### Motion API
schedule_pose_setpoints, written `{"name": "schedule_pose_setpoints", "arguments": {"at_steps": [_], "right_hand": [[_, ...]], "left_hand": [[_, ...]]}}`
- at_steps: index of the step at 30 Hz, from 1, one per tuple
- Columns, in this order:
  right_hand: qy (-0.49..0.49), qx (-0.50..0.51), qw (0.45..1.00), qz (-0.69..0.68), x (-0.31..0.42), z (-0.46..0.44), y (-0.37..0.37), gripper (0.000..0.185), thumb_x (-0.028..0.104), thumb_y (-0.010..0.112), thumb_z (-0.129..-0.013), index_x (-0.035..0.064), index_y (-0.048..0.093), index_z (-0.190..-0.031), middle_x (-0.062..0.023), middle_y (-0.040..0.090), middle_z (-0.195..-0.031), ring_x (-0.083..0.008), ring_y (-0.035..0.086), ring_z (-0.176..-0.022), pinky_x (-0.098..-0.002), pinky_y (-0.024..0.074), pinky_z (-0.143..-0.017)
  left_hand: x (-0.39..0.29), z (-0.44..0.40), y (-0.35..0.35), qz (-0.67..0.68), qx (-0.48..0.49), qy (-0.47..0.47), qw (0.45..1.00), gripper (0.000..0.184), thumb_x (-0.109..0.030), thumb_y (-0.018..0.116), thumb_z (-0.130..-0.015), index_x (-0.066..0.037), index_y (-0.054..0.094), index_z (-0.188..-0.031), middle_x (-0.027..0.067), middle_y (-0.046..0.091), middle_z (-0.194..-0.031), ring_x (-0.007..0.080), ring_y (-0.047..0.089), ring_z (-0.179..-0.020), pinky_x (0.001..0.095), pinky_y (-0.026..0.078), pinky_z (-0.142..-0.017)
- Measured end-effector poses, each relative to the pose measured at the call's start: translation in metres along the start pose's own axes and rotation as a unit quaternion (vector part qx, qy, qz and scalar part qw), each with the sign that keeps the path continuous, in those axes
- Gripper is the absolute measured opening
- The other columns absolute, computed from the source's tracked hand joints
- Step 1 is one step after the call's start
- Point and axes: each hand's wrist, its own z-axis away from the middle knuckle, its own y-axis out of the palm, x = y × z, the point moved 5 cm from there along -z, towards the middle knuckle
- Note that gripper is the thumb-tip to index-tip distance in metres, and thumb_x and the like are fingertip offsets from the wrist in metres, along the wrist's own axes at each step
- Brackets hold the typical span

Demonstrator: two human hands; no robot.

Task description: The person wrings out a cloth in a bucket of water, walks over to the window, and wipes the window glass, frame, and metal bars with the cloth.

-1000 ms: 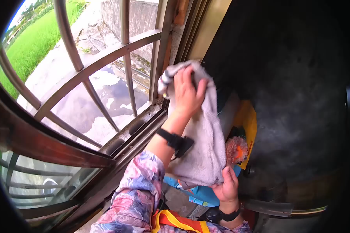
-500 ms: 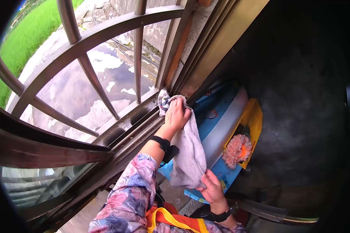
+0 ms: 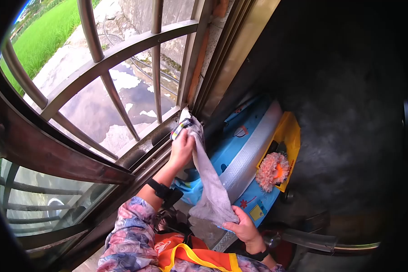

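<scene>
A grey-lilac cloth hangs stretched between my two hands. My left hand is closed round its upper part, beside the corner of the window sill; a patterned bit of the cloth sticks out past the fingers toward the frame. Lower down, my right hand pinches the other end between thumb and fingers. Just left of my left hand runs the dark window track. The palm sides of both hands are partly hidden.
Metal window bars stand at upper left, with a brown-framed sash below them. Right of the cloth lie a blue and white inflatable-looking item, a yellow container and a pink fluffy thing. A curved rail is at lower right.
My left hand has drawn back from the frame corner toward me, and the cloth is pulled narrower between my hands. My right hand still holds its end. The view has shifted slightly.
</scene>
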Motion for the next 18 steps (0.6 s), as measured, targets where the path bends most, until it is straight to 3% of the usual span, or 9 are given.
{"name": "schedule_pose_setpoints", "arguments": {"at_steps": [3, 6, 7, 9, 11, 13, 15, 18], "right_hand": [[0.015, -0.009, 1.0, -0.015, -0.003, 0.004, 0.001, 0.053, -0.002, 0.061, -0.074, -0.0017, 0.038, -0.122, -0.007, 0.051, -0.113, -0.0163, 0.05, -0.105, -0.0291, 0.0369, -0.093], [0.005, -0.015, 0.999, -0.029, 0.002, 0.001, 0.004, 0.053, -0.002, 0.059, -0.076, -0.0008, 0.037, -0.123, -0.0069, 0.051, -0.112, -0.0152, 0.051, -0.102, -0.0283, 0.04, -0.089], [0.0, -0.023, 0.999, -0.048, 0.008, 0.0, 0.006, 0.053, -0.002, 0.058, -0.076, -0.0002, 0.036, -0.124, -0.0067, 0.052, -0.112, -0.0141, 0.051, -0.099, -0.027, 0.0419, -0.085], [-0.009, -0.026, 0.997, -0.065, 0.016, -0.006, 0.006, 0.053, -0.001, 0.057, -0.077, 0.0004, 0.036, -0.125, -0.0065, 0.052, -0.112, -0.013, 0.052, -0.097, -0.0256, 0.0437, -0.081], [-0.026, -0.038, 0.998, -0.046, 0.019, -0.011, 0.004, 0.052, -0.001, 0.057, -0.077, 0.0013, 0.036, -0.125, -0.0058, 0.052, -0.111, -0.0104, 0.053, -0.092, -0.0224, 0.0448, -0.075], [-0.02, -0.04, 0.998, -0.033, 0.016, -0.012, 0.005, 0.051, 0.001, 0.057, -0.079, 0.0011, 0.035, -0.125, -0.0048, 0.051, -0.111, -0.0096, 0.052, -0.092, -0.0221, 0.0434, -0.076], [-0.026, -0.037, 0.999, -0.017, 0.016, -0.021, 0.003, 0.05, 0.003, 0.056, -0.08, 0.001, 0.035, -0.126, -0.0038, 0.051, -0.111, -0.0088, 0.051, -0.093, -0.0218, 0.0421, -0.077], [0.001, -0.022, 1.0, 0.008, 0.007, -0.024, 0.006, 0.044, 0.004, 0.056, -0.081, 0.001, 0.039, -0.121, -0.0019, 0.053, -0.105, -0.0067, 0.05, -0.086, -0.0202, 0.0415, -0.072]], "left_hand": [[-0.054, -0.027, -0.012, 0.233, -0.061, 0.079, 0.967, 0.024, -0.012, 0.05, -0.082, -0.002, 0.049, -0.104, 0.0155, 0.057, -0.088, 0.0317, 0.057, -0.081, 0.0342, 0.044, -0.075], [-0.096, -0.054, 0.002, 0.031, -0.105, 0.206, 0.972, 0.031, -0.013, 0.052, -0.081, -0.002, 0.043, -0.109, 0.0171, 0.052, -0.101, 0.0297, 0.051, -0.097, 0.0355, 0.039, -0.085], [-0.091, -0.067, 0.015, 0.048, -0.1, 0.203, 0.973, 0.034, -0.012, 0.052, -0.08, -0.002, 0.041, -0.111, 0.0188, 0.048, -0.105, 0.0322, 0.047, -0.101, 0.0369, 0.036, -0.089], [-0.081, -0.069, 0.027, -0.052, -0.205, 0.258, 0.943, 0.033, -0.009, 0.049, -0.082, -0.001, 0.04, -0.112, 0.0173, 0.048, -0.103, 0.0297, 0.048, -0.1, 0.0348, 0.036, -0.089], [-0.045, -0.075, 0.043, -0.001, -0.23, 0.191, 0.954, 0.035, -0.007, 0.048, -0.078, -0.001, 0.041, -0.112, 0.0208, 0.047, -0.105, 0.0353, 0.045, -0.101, 0.039, 0.035, -0.09], [0.011, -0.075, 0.053, -0.056, -0.191, 0.062, 0.978, 0.036, -0.007, 0.045, -0.078, 0.0, 0.04, -0.113, 0.0224, 0.049, -0.103, 0.0369, 0.047, -0.099, 0.0398, 0.036, -0.089], [0.009, -0.065, 0.051, -0.122, -0.182, 0.114, 0.969, 0.029, -0.007, 0.042, -0.078, 0.003, 0.04, -0.105, 0.0256, 0.049, -0.097, 0.0404, 0.047, -0.095, 0.0424, 0.037, -0.086], [0.006, -0.073, 0.05, -0.215, -0.141, 0.102, 0.961, 0.022, -0.01, 0.045, -0.077, 0.002, 0.041, -0.095, 0.0255, 0.049, -0.094, 0.041, 0.047, -0.089, 0.0446, 0.038, -0.078]]}}
